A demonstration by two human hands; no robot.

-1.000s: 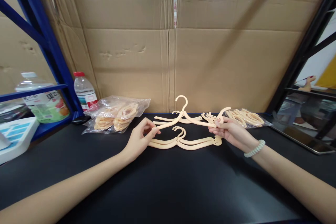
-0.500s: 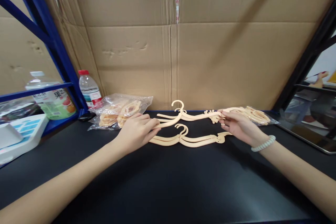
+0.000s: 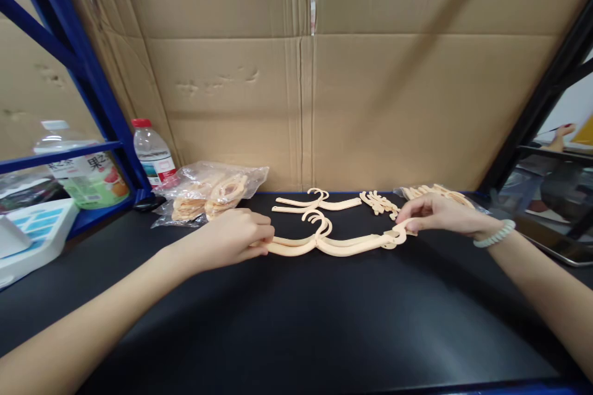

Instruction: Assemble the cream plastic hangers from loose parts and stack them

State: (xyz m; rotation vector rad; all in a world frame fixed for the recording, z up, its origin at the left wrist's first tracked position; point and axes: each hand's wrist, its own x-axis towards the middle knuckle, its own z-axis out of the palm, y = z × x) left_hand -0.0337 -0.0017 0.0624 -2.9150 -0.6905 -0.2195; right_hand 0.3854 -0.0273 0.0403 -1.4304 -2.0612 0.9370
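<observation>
A pale wooden-coloured clothes hanger (image 3: 340, 250) lies across the middle of the black table, level with or stacked on others of its kind; their hooks overlap. My left hand (image 3: 238, 237) is closed round its left end. At the other side, my right hand (image 3: 428, 215) pinches its curled right end. Behind the stack are loose hanger parts (image 3: 341, 204), with a hook and straight arms. A small heap of pale hooked pieces (image 3: 377, 202) sits to their right, near my right fingers. How many hangers overlap in front I cannot tell.
Plastic bags of pale parts lie at the left (image 3: 217, 194) and behind my right hand (image 3: 438, 190). Cardboard (image 3: 231, 105) walls the back. A red-capped bottle (image 3: 155, 154), a larger bottle (image 3: 88, 182) and a white-and-blue tray (image 3: 44, 228) stand left, beside a blue frame (image 3: 99, 89).
Both hands have come nearer and lower, bringing the held hanger from the rear group onto the front stack. My right hand has also shifted slightly right.
</observation>
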